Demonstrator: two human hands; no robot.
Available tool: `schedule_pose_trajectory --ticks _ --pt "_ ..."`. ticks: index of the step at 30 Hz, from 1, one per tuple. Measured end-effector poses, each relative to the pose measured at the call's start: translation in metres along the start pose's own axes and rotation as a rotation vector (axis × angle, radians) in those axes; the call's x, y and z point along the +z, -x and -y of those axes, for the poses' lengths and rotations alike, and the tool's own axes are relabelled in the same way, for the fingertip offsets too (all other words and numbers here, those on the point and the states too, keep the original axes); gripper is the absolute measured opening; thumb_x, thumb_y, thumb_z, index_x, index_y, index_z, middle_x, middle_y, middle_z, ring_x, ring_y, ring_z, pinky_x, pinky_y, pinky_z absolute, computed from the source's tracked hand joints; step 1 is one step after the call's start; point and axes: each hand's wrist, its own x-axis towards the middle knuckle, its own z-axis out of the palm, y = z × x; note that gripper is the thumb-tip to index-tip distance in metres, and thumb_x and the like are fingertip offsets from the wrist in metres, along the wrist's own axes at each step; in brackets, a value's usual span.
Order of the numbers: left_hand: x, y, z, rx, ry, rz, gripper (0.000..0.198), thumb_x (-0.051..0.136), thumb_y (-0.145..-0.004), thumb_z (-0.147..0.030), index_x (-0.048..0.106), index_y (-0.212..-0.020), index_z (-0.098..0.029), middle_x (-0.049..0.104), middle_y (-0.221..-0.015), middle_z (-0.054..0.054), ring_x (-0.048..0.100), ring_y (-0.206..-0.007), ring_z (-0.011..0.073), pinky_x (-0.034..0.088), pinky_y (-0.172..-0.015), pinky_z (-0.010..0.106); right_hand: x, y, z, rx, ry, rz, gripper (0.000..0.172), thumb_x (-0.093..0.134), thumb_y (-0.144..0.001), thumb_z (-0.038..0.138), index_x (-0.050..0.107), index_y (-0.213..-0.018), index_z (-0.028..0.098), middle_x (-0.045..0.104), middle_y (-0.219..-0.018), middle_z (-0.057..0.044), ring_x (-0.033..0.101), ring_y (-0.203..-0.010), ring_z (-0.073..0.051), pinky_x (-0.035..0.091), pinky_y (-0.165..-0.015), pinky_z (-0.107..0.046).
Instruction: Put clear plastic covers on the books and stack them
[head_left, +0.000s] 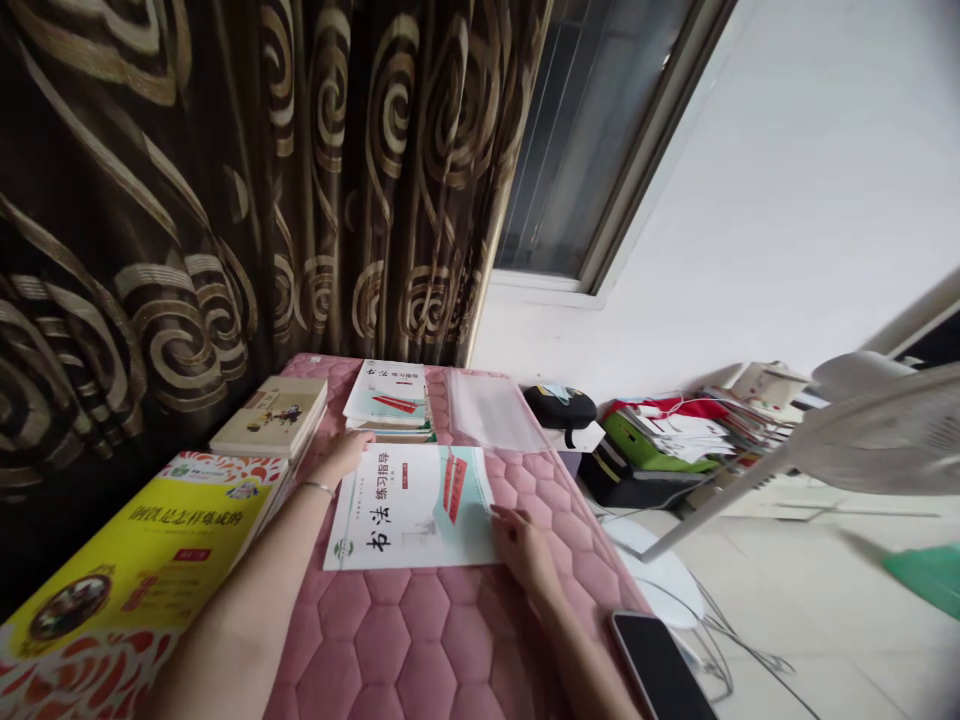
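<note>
A white calligraphy workbook (pixel 420 520) with black characters and a teal and red design lies turned sideways over the pink quilted surface. My left hand (pixel 346 458), with a bracelet on its wrist, has its fingers closed at the workbook's far left corner. At the right edge my right hand (pixel 523 548) grips the same workbook with curled fingers. Just beyond it is a stack of booklets (pixel 386 393), its top cover of the same design. A clear plastic sleeve (pixel 495 410) lies to the right of that stack.
At left are a yellow book (pixel 157 540) and a stack of beige books (pixel 271 415). A phone (pixel 660 665) rests by the near right edge. A black case (pixel 560 407) sits at the far right corner. A white fan (pixel 877 430) stands on the floor, with cables around its base.
</note>
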Motion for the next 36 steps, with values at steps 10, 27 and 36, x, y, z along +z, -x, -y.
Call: schedule_pose_trajectory --ticks 10,27,36 --pt "0.020 -0.016 -0.008 -0.109 -0.230 -0.068 0.038 0.060 -0.092 -0.038 0.058 -0.124 -0.017 0.061 -0.125 0.009 0.061 -0.109 0.0232 0.052 -0.092 0.047 0.020 0.010 -0.005 -0.077 -0.047 -0.024 0.034 0.049 -0.091 0.027 0.074 -0.113 0.020 0.063 -0.098 -0.010 0.065 -0.090 -0.021 0.053 -0.083 -0.028" --pt "0.089 0.147 -0.040 0.433 0.014 -0.135 0.024 0.053 -0.090 -0.015 0.072 -0.102 -0.024 0.067 -0.115 0.005 0.061 -0.107 0.0195 0.044 -0.094 0.037 0.023 0.008 -0.010 -0.138 0.066 -0.097 0.028 0.052 -0.091 0.026 0.077 -0.104 0.024 0.062 -0.105 -0.012 0.064 -0.095 -0.023 0.053 -0.084 -0.033" --pt "0.088 0.156 -0.039 0.366 -0.053 -0.157 0.018 0.059 -0.087 -0.011 0.072 -0.092 -0.022 0.068 -0.102 0.003 0.060 -0.100 0.0218 0.039 -0.088 0.042 0.050 0.042 0.066 -0.385 0.178 0.026 0.011 0.065 -0.088 0.029 0.076 -0.087 0.029 0.065 -0.120 -0.006 0.056 -0.109 -0.026 0.045 -0.089 -0.039"
